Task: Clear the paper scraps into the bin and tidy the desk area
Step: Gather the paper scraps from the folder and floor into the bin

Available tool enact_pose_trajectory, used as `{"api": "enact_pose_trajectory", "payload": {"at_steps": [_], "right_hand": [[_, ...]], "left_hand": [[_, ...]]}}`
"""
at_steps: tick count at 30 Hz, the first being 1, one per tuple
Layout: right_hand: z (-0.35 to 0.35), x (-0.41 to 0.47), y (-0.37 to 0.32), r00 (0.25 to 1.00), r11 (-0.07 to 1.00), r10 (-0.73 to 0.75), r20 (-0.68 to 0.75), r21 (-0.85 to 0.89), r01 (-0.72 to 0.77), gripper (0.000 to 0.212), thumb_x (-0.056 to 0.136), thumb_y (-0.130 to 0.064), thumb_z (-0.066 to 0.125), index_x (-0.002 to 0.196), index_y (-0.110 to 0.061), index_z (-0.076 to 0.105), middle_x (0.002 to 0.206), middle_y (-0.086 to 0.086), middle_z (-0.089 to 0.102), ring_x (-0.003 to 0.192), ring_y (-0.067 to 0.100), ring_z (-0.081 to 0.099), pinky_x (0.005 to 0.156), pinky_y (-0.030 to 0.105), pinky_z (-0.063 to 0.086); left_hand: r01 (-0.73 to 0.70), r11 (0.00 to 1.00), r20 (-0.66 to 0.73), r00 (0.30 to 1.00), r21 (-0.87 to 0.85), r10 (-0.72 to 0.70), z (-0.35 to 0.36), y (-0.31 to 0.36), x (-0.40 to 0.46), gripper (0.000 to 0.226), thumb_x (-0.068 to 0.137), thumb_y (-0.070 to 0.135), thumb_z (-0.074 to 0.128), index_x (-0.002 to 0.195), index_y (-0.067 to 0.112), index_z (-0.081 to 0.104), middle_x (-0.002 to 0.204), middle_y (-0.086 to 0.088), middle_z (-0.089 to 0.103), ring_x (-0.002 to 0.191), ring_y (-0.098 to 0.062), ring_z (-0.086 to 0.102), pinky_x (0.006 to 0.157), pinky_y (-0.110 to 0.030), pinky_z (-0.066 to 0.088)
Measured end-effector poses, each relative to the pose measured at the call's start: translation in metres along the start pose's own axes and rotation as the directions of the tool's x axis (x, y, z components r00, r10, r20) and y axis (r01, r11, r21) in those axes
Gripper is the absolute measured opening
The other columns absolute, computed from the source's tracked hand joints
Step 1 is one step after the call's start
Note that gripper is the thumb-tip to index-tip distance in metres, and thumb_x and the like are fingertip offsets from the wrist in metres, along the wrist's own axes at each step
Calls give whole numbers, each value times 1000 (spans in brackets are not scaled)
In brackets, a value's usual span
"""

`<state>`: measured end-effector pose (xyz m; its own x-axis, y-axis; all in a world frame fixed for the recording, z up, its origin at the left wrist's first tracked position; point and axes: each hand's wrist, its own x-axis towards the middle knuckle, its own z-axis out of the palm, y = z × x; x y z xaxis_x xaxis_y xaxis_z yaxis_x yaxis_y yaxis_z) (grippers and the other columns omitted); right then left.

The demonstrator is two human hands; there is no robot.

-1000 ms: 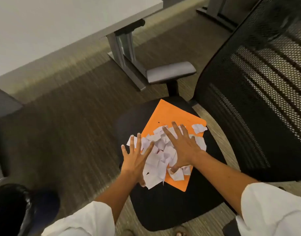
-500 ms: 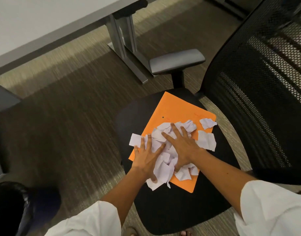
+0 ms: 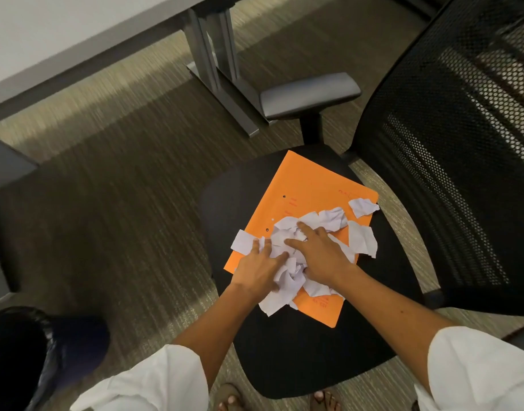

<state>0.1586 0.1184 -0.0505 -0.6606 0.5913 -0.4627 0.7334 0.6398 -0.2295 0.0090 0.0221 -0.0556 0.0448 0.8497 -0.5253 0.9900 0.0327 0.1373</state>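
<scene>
White scraps (image 3: pixel 329 218) lie heaped on the folder (image 3: pixel 309 185) on the seat (image 3: pixel 284 354). We press our left hand (image 3: pixel 259 269) and right hand (image 3: pixel 324 258) inward, fingers spread and lightly bent, bunching them for one lift to the bin (image 3: pixel 16 354).

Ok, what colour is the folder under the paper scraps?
The folder is orange; the head view shows it best.

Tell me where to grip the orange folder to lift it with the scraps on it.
Grip the orange folder by its two long edges, coming in from left and right. It lies flat on the chair seat with loose paper scraps heaped mid-sheet, so a level two-sided lift likely keeps them on. Some overhang the right edge.
</scene>
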Motion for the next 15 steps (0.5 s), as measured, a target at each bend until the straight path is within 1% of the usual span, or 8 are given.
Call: {"api": "enact_pose_trajectory", "payload": {"at_steps": [3, 5, 7, 9, 10, 13, 15], "right_hand": [[2, -3, -2, 999, 999, -1, -36, 38, 2, 60, 90, -16, 65, 143, -35, 43, 162, 4, 18, 132, 31, 36, 89, 39, 50], [2, -4, -2, 998, 998, -4, -56, 63, 7, 54, 93, -13, 59, 142, -32, 46, 161, 6, 21, 132, 31, 39, 91, 39, 50], [2, -6, -1, 998, 995, -3, -70, 96, 9, 48, 96, -12, 53, 141, -29, 48, 160, 7, 25, 135, 31, 40, 98, 40, 47], [0, -8, 1, 997, 993, -4, -83, 121, 14, 46, 97, -12, 51, 140, -26, 51, 157, 9, 32, 134, 30, 42, 100, 39, 45], [-1, -10, 2, 996, 991, -4, -93, 134, 16, 46, 96, -10, 50, 140, -24, 52, 155, 10, 36, 132, 31, 45, 99, 39, 46], [-9, -15, 7, 991, 982, 4, -131, 187, 21, 45, 92, -3, 51, 134, -17, 58, 142, 14, 50, 121, 34, 54, 90, 40, 49], [-17, -18, 10, 986, 973, 20, -165, 229, 19, 41, 92, -2, 52, 130, -14, 62, 136, 15, 54, 118, 36, 57, 87, 39, 50]], "left_hand": [[2, 1000, -75, 997, 12, -1, -2, 4, -1, 52, 93, 29, 62, 140, 27, 39, 152, -21, 34, 138, -44, 33, 91, -45, 53], [-4, 999, -107, 994, 36, 7, -1, 5, -1, 43, 95, 22, 59, 136, 23, 45, 145, -20, 44, 129, -41, 44, 86, -43, 56], [-9, 998, -136, 991, 61, 17, -1, 5, -2, 39, 96, 21, 58, 133, 19, 48, 137, -17, 51, 118, -38, 51, 80, -41, 56], [-12, 996, -161, 987, 88, 26, -3, 4, -3, 35, 96, 20, 56, 130, 17, 51, 135, -15, 53, 116, -35, 53, 77, -40, 55], [-9, 995, -166, 986, 100, 26, -4, 4, -4, 33, 96, 19, 54, 129, 16, 51, 135, -14, 52, 117, -34, 53, 76, -40, 54], [-4, 991, -168, 985, 135, 27, -8, 4, -7, 30, 95, 11, 50, 125, 11, 52, 136, -14, 51, 121, -33, 50, 71, -40, 50], [-4, 990, -180, 983, 141, 29, -14, 3, -11, 29, 91, 5, 50, 120, 7, 54, 134, -15, 53, 119, -32, 51, 65, -39, 45]]}}
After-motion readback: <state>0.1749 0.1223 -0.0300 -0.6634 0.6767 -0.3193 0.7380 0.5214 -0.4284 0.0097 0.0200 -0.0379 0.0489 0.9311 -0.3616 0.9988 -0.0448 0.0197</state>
